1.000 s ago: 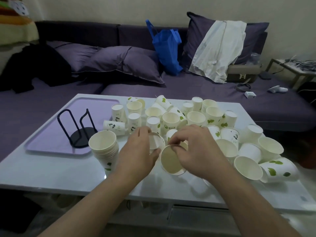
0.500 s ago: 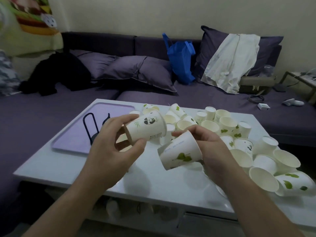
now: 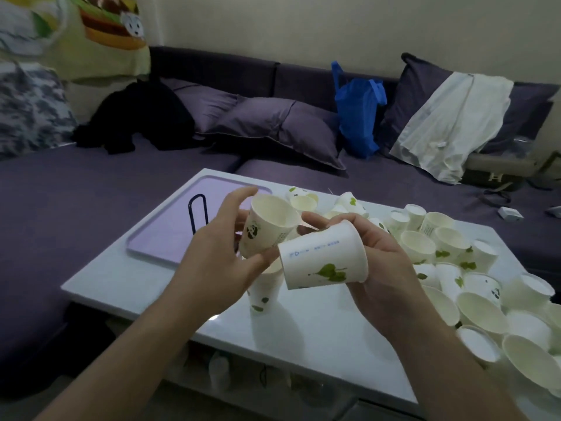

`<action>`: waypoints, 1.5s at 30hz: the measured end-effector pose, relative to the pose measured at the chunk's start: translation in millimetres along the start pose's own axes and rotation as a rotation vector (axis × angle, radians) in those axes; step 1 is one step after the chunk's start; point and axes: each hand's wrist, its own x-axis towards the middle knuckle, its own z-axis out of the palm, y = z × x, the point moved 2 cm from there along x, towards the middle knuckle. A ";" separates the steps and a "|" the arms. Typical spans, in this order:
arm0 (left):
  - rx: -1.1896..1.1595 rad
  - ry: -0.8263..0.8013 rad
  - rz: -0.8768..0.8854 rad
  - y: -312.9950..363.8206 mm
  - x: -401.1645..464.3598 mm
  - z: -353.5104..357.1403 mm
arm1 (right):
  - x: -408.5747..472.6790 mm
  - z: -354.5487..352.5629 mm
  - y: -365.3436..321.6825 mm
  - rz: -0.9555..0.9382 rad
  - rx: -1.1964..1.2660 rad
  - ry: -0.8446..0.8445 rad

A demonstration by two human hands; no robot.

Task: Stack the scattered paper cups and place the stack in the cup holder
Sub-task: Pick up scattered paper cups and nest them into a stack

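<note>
My left hand [image 3: 218, 259] grips a white paper cup with a panda print [image 3: 267, 229], mouth tilted up and to the right. In my right hand [image 3: 382, 268] lies a second cup with green leaves [image 3: 323, 259], held on its side, its base toward the panda cup's mouth. Both cups hover above the table and touch near the middle. Under my hands a stack of cups [image 3: 262, 294] stands upright, partly hidden. The black wire cup holder [image 3: 198, 212] stands on a lilac tray [image 3: 170, 235], mostly behind my left hand. Several loose cups [image 3: 449, 247] lie scattered to the right.
The white table [image 3: 318, 335] has its near edge just below my forearms. A purple sofa [image 3: 91, 189] with cushions, a blue bag [image 3: 358, 117] and a white garment [image 3: 449, 117] runs behind the table. Bottles sit on a shelf under the tabletop.
Both hands lifted a cup each off the table. The panda cup has turned from lying sideways to mouth-up, and the leaf cup has come closer to it. The view has shifted left.
</note>
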 end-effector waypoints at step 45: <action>-0.025 -0.033 -0.050 -38.5 3.3 5.3 | 35.1 41.2 32.2 -0.190 -0.794 -0.022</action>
